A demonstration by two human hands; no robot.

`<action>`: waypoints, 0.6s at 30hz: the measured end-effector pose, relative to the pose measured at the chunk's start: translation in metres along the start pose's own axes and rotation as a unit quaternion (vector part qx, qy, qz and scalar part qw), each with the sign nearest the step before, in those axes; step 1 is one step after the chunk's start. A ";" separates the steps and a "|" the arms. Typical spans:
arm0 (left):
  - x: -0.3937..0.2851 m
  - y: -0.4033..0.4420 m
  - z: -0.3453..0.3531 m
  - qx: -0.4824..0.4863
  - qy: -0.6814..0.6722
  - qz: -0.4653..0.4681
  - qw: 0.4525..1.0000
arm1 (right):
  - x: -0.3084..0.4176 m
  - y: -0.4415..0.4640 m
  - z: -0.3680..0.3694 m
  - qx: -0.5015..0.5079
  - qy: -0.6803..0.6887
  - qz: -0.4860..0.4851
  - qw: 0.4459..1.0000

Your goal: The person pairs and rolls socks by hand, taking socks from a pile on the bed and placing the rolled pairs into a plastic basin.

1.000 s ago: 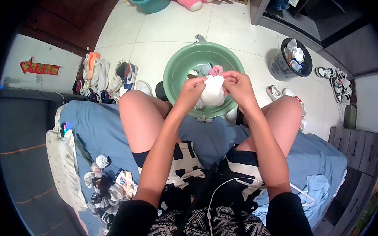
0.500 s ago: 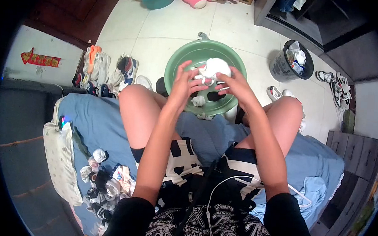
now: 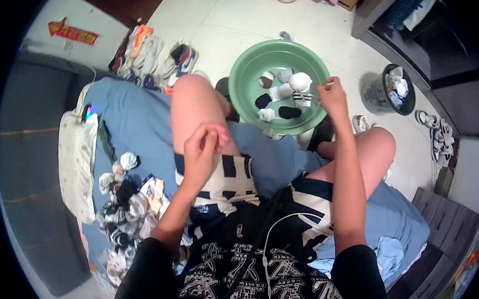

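My left hand (image 3: 203, 147) is over my left thigh, its fingers loosely curled and slightly apart, with nothing visible in it. At the right rim of a green basin (image 3: 238, 95) is my right hand (image 3: 333, 97), fingers bent and apart, also holding nothing I can see. Inside the basin lie several balled socks: a white sock ball (image 3: 300, 82), a striped sock ball (image 3: 302, 100), a black sock ball (image 3: 289, 112), another white sock ball (image 3: 266, 115) and a brown-and-white one (image 3: 266, 80). A heap of loose socks (image 3: 131, 209) lies on the bed to my left.
I sit on a bed with a blue sheet (image 3: 138, 117). Shoes (image 3: 149, 55) line the wall at left. A full trash bin (image 3: 380, 94) and more shoes (image 3: 438, 130) stand at right. A pillow (image 3: 79, 163) and a light-blue cloth (image 3: 391, 255) lie on the bed.
The white sock ball that was between my hands now rests in the basin. My left hand has drawn back toward my left thigh, and my right hand has moved to the basin's right rim.
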State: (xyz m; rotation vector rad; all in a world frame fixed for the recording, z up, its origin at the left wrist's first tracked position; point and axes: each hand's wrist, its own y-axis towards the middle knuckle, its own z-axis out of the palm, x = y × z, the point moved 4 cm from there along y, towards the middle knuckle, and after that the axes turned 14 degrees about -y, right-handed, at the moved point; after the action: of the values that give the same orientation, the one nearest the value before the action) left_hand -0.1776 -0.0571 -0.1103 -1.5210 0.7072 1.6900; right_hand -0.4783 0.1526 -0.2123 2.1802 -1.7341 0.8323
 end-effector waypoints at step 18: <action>0.094 -0.215 -0.155 -0.048 0.401 -0.157 0.901 | 0.028 -0.024 -0.001 0.165 0.132 -0.084 0.974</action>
State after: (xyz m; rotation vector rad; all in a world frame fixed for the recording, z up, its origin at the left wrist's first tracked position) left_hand 0.0852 -0.0429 -0.2092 -2.2836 0.7238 0.8261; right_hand -0.4518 0.1368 -0.1921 2.2458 -1.3421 1.3738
